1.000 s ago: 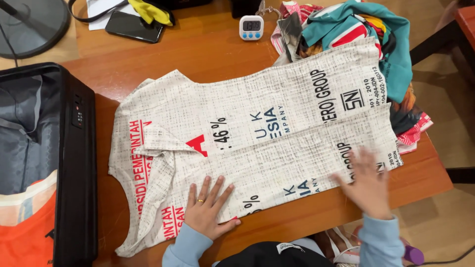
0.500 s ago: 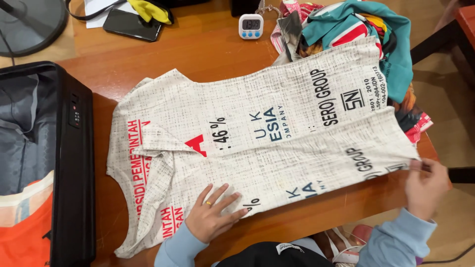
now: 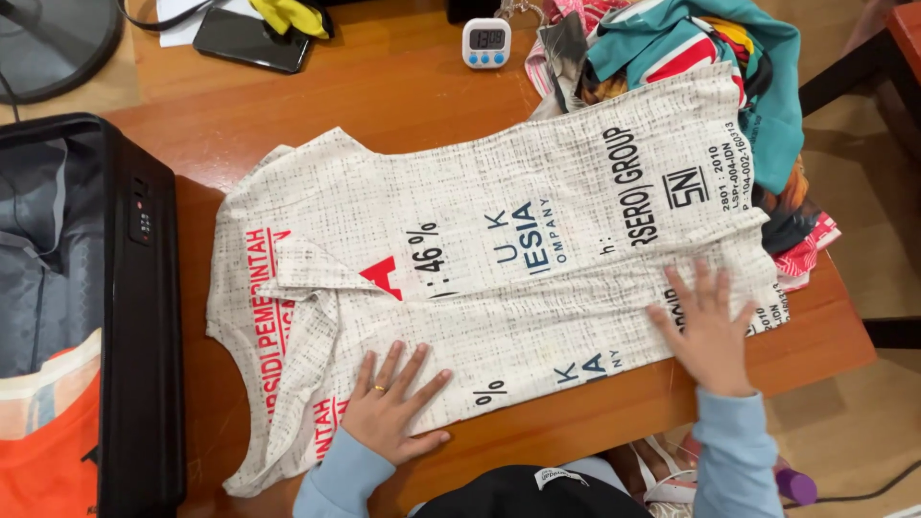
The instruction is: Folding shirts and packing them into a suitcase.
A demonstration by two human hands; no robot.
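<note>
My left hand (image 3: 389,408): flat and open, fingers spread, pressing down on the near edge of the shirt. It grips nothing.
My right hand (image 3: 708,326): flat and open too, palm down on the bottom end of the shirt. It holds nothing.
The shirt (image 3: 499,259): a cream sleeveless shirt with red and dark print. It lies flat on the brown table (image 3: 422,96), under both my hands and stretching away from me.
Which way it runs: its long side goes from left to right. The collar end is past my left hand, the bottom end is under my right hand.
Nearer hand: my right is nearer the bottom end, my left is nearer the armhole.
Left of my left hand: an open black suitcase (image 3: 144,317) with something orange inside.
Past my right hand: a pile of bright clothes (image 3: 739,48).
Far from both hands: a small white timer (image 3: 486,43) and a dark phone (image 3: 251,38).
</note>
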